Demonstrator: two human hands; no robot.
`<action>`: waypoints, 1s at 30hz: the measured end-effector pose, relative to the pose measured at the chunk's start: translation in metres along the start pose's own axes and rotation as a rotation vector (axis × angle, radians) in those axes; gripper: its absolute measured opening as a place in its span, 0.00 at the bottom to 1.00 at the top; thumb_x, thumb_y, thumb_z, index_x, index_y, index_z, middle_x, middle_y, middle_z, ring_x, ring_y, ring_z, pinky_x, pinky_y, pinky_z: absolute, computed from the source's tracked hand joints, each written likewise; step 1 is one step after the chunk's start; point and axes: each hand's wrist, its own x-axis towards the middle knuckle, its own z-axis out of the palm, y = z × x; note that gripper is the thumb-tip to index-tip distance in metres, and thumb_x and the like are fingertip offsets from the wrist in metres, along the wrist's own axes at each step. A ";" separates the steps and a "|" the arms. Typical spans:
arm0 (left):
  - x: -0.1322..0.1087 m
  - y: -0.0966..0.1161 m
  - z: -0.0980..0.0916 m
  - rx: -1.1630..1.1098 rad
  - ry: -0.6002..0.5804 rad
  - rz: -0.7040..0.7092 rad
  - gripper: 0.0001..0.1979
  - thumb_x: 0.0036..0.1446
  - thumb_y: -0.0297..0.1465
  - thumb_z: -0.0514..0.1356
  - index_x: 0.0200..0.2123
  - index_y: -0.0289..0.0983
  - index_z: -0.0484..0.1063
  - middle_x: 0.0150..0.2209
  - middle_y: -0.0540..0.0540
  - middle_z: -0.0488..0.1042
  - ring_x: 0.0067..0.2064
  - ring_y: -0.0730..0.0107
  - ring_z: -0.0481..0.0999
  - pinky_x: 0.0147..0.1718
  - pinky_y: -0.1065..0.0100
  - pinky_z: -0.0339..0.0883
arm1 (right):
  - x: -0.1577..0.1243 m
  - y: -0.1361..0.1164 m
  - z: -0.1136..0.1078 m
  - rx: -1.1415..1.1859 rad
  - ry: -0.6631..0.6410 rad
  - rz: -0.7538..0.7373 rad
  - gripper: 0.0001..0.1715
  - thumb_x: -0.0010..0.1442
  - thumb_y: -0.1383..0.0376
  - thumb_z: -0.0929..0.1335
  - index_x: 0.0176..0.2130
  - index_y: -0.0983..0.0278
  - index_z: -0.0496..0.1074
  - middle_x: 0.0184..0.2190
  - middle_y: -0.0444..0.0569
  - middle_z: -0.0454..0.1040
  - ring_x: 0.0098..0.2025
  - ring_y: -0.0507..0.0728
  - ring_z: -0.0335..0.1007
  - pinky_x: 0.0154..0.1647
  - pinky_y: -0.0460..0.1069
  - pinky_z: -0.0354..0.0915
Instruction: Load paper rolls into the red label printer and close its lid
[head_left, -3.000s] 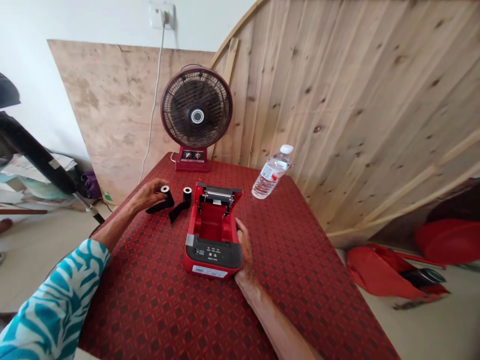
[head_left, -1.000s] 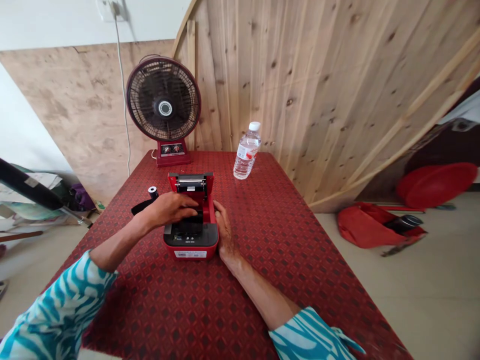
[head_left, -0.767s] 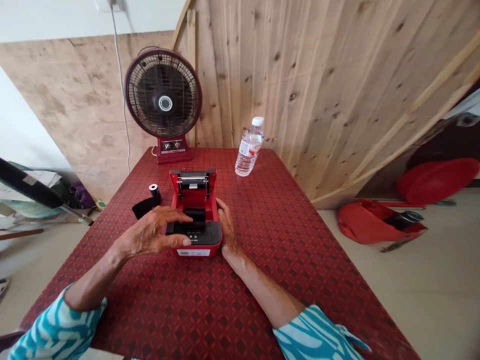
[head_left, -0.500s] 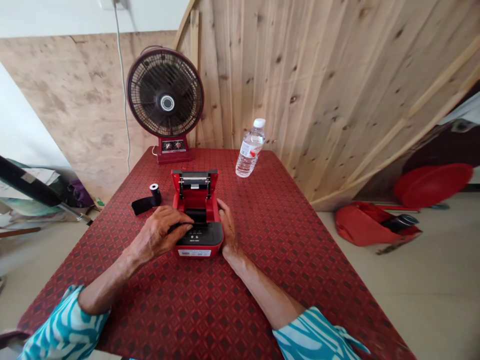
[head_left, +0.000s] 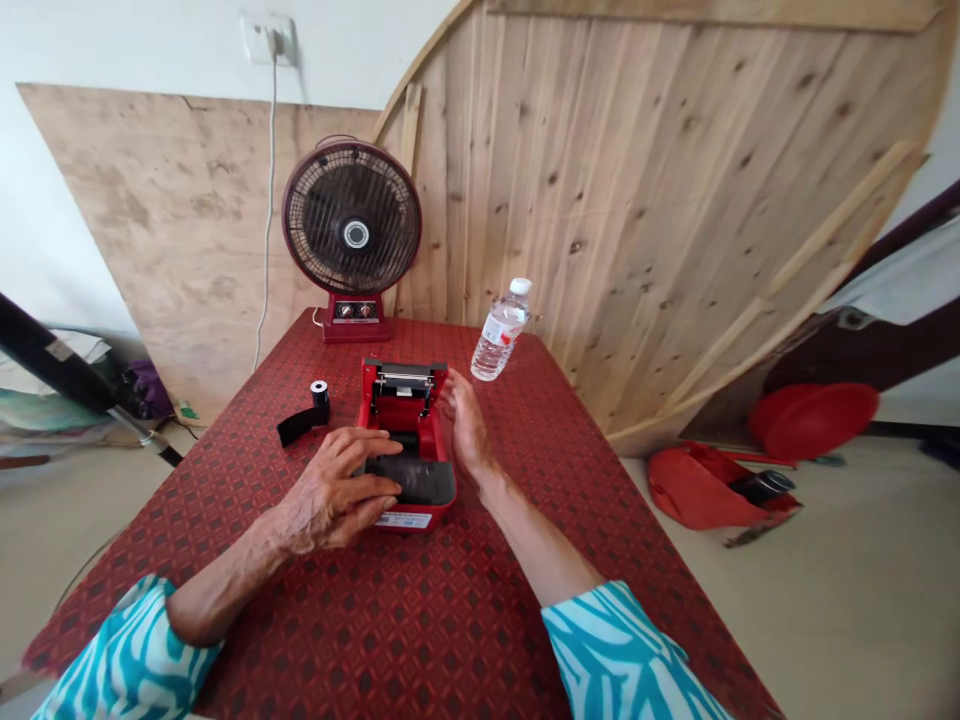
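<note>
A small red and black printer [head_left: 442, 440] stands on the table with its lid [head_left: 406, 378] raised. A dark strip [head_left: 420, 478] lies over its front panel and covers the buttons. My left hand [head_left: 341, 490] rests across the strip from the left, its fingers stretched out and lying flat. At the printer's right side my right hand [head_left: 469, 425] is up beside the lid, its fingers loosely extended near the lid's edge; whether they touch it is unclear. Left of the printer stands a small roll [head_left: 320, 393] with a white end, its black tail [head_left: 296, 427] trailing on the table.
A red fan [head_left: 355, 235] stands at the back of the patterned red table [head_left: 450, 630]. A clear water bottle [head_left: 499, 335] is behind the printer to the right. Beyond the table's right edge, a red bag [head_left: 686, 490] and a red basin [head_left: 814, 420] are on the floor side.
The dark strip now covers the printer's buttons, and my left hand has flattened over it. My right hand has moved up from the printer's side toward the lid. The view has tilted upward.
</note>
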 end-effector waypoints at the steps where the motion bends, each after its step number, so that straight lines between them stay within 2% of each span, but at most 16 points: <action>1: 0.000 0.000 0.000 0.013 0.008 0.015 0.08 0.60 0.30 0.60 0.40 0.41 0.78 0.53 0.41 0.74 0.57 0.53 0.69 0.54 0.52 0.63 | 0.009 -0.004 0.003 0.051 -0.014 0.044 0.35 0.59 0.40 0.60 0.55 0.57 0.67 0.55 0.49 0.73 0.55 0.59 0.70 0.57 0.58 0.65; 4: 0.000 0.000 -0.001 0.055 0.016 0.058 0.08 0.60 0.30 0.59 0.40 0.40 0.78 0.52 0.40 0.74 0.57 0.53 0.68 0.53 0.52 0.63 | 0.019 -0.014 0.007 0.112 -0.008 0.104 0.34 0.57 0.38 0.59 0.46 0.60 0.72 0.48 0.49 0.76 0.52 0.61 0.72 0.56 0.60 0.64; 8: -0.001 0.001 -0.002 0.065 0.029 0.088 0.08 0.58 0.28 0.60 0.40 0.39 0.78 0.54 0.38 0.72 0.60 0.51 0.64 0.55 0.50 0.62 | -0.005 -0.023 -0.005 -0.014 -0.020 -0.022 0.29 0.58 0.41 0.61 0.33 0.60 0.75 0.52 0.49 0.73 0.57 0.61 0.66 0.62 0.60 0.58; 11: -0.005 0.000 -0.001 0.054 0.028 0.083 0.09 0.57 0.28 0.61 0.41 0.40 0.78 0.55 0.39 0.72 0.61 0.50 0.63 0.56 0.49 0.61 | -0.030 -0.028 -0.014 -0.117 -0.071 -0.044 0.20 0.57 0.47 0.66 0.30 0.59 0.76 0.51 0.48 0.72 0.60 0.61 0.63 0.64 0.58 0.54; 15: -0.008 -0.003 0.003 -0.047 0.056 0.029 0.09 0.58 0.31 0.61 0.42 0.43 0.78 0.56 0.41 0.71 0.62 0.49 0.62 0.58 0.47 0.59 | -0.049 -0.026 -0.014 -0.123 -0.040 0.013 0.12 0.54 0.54 0.69 0.31 0.58 0.77 0.53 0.48 0.70 0.59 0.61 0.62 0.63 0.58 0.56; 17: -0.008 -0.005 0.006 -0.163 0.151 -0.140 0.10 0.61 0.34 0.59 0.44 0.43 0.77 0.57 0.42 0.70 0.62 0.51 0.63 0.59 0.48 0.59 | -0.052 -0.023 -0.012 -0.105 -0.016 0.017 0.12 0.55 0.55 0.68 0.36 0.57 0.77 0.54 0.48 0.69 0.59 0.61 0.62 0.62 0.59 0.57; 20: -0.006 -0.010 0.013 -0.387 0.352 -0.564 0.13 0.62 0.37 0.57 0.48 0.43 0.73 0.58 0.42 0.69 0.60 0.55 0.67 0.57 0.52 0.62 | -0.052 -0.017 -0.010 -0.079 0.003 0.026 0.14 0.55 0.56 0.67 0.42 0.56 0.76 0.54 0.47 0.69 0.60 0.60 0.62 0.63 0.59 0.57; 22: -0.003 -0.013 0.018 -0.564 0.389 -0.801 0.19 0.59 0.40 0.60 0.53 0.41 0.69 0.58 0.41 0.69 0.57 0.55 0.70 0.54 0.53 0.67 | -0.052 -0.015 -0.009 -0.059 0.012 0.037 0.16 0.56 0.57 0.67 0.44 0.56 0.76 0.55 0.47 0.69 0.60 0.60 0.61 0.65 0.60 0.55; 23: -0.002 -0.014 0.020 -0.650 0.380 -0.875 0.23 0.58 0.41 0.61 0.55 0.40 0.67 0.58 0.40 0.70 0.56 0.54 0.71 0.52 0.54 0.68 | -0.053 -0.014 -0.008 -0.048 0.020 0.042 0.16 0.56 0.57 0.67 0.44 0.56 0.75 0.55 0.47 0.69 0.61 0.60 0.61 0.66 0.60 0.54; 25: -0.001 -0.015 0.024 -0.778 0.353 -0.953 0.28 0.55 0.41 0.63 0.57 0.38 0.64 0.57 0.39 0.71 0.56 0.54 0.72 0.52 0.55 0.69 | -0.054 -0.013 -0.007 -0.031 0.035 0.049 0.17 0.56 0.58 0.66 0.45 0.56 0.75 0.55 0.47 0.69 0.61 0.60 0.61 0.66 0.60 0.53; 30: 0.002 -0.015 0.026 -0.874 0.360 -0.950 0.29 0.53 0.37 0.62 0.58 0.38 0.63 0.60 0.39 0.68 0.61 0.53 0.67 0.58 0.54 0.64 | -0.057 -0.013 -0.007 -0.058 0.018 0.024 0.18 0.58 0.58 0.65 0.48 0.56 0.74 0.57 0.47 0.68 0.62 0.60 0.60 0.67 0.61 0.52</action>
